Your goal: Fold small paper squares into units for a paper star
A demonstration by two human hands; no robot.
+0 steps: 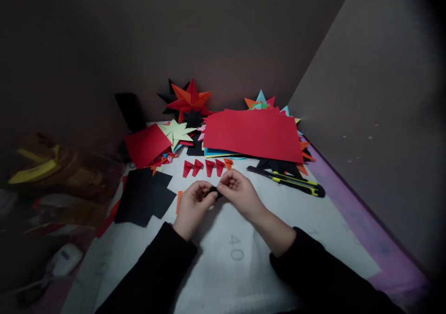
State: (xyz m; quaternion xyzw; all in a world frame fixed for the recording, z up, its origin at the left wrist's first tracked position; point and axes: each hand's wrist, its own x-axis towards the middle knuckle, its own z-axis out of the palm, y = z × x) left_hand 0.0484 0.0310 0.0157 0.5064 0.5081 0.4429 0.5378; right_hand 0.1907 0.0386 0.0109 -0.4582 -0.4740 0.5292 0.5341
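Observation:
Between my left hand and my right hand is a small folded piece of black paper, pinched by the fingertips of both. Its exact shape is mostly hidden by the fingers. Just beyond the hands, several small folded red paper pieces stand in a row, with an orange folded piece at the right end. A narrow orange paper strip lies beside my left hand. Black paper squares are spread to the left.
A utility knife with its blade out lies to the right. Red sheets lie stacked at the back, near folded paper stars. A phone leans at back left. A white charger is at lower left.

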